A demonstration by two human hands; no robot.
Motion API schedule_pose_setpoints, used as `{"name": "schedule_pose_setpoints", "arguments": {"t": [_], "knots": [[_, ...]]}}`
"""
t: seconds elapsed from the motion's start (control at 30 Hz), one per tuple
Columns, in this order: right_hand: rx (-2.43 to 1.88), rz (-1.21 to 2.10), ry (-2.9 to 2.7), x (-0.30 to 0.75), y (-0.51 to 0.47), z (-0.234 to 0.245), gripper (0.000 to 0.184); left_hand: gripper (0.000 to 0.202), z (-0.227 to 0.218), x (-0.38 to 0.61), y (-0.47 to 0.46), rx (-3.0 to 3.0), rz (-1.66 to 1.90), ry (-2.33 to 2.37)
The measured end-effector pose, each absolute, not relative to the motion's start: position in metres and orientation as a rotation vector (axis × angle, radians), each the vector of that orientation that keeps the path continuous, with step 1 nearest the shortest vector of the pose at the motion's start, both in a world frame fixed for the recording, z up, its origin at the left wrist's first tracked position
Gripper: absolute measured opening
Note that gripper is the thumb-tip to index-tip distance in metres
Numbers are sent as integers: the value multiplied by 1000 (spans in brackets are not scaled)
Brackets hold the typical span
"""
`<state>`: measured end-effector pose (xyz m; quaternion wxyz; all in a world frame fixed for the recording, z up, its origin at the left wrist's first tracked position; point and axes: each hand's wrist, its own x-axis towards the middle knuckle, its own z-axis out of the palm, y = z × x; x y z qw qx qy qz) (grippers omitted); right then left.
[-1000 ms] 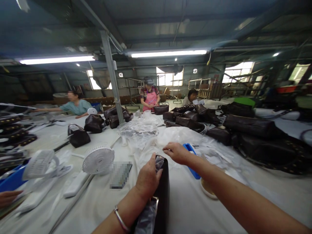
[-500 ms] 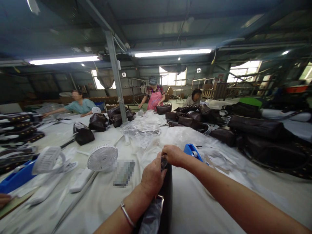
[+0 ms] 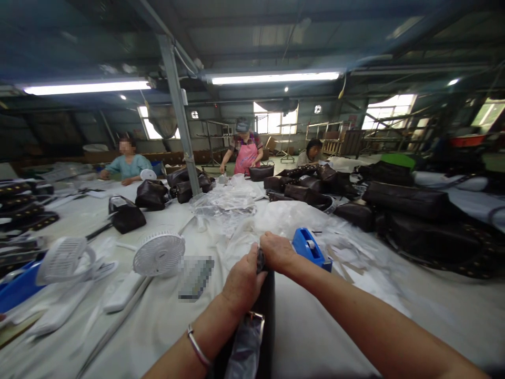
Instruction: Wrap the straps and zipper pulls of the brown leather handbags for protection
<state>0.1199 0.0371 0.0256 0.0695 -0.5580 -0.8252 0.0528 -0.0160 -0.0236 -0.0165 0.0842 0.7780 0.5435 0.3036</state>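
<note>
A long table (image 3: 434, 310) draped in white cloth runs away from the viewer through a dim workshop lit by strip lights. At two o'clock, a heap of dark brown bags (image 3: 414, 210) covers the right side of the table. At twelve o'clock, farther off, lies a crumpled pile of clear plastic sheets (image 3: 224, 202). Three people work at the far end: one in a teal top (image 3: 128, 166) at eleven o'clock, one in a pink apron (image 3: 245, 155) at twelve, and one seated (image 3: 311, 152) at one o'clock.

At six o'clock, right in front of the wearer, a dark bag (image 3: 266, 316) stands on end. It is partly sheathed in clear plastic film (image 3: 246, 347), with a metal buckle (image 3: 254, 317) on its side. At nine o'clock, two white desk fans (image 3: 159, 253) stand on the cloth.

A blue tape dispenser (image 3: 310, 247) sits just beside the hands at two o'clock. The left hand (image 3: 240, 281) and the right hand (image 3: 278, 252) meet, thumbs almost touching, and both are closed on the top end of the dark bag. A thin silver bracelet (image 3: 197, 345) circles the left wrist.
</note>
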Motion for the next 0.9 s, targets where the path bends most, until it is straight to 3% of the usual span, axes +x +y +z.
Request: {"name": "schedule_pose_setpoints", "arguments": {"t": [0.17,0.37,0.9], "knots": [[-1579,328,-2346,128,54,13,18,71,-3,-27,-21,2237,921,1676],[-1406,616,-2170,147,66,-8,23,33,14,-40,-14,2127,896,1616],[-1425,546,-2049,140,49,-6,22,32,18,-36,-16,1899,977,1576]]}}
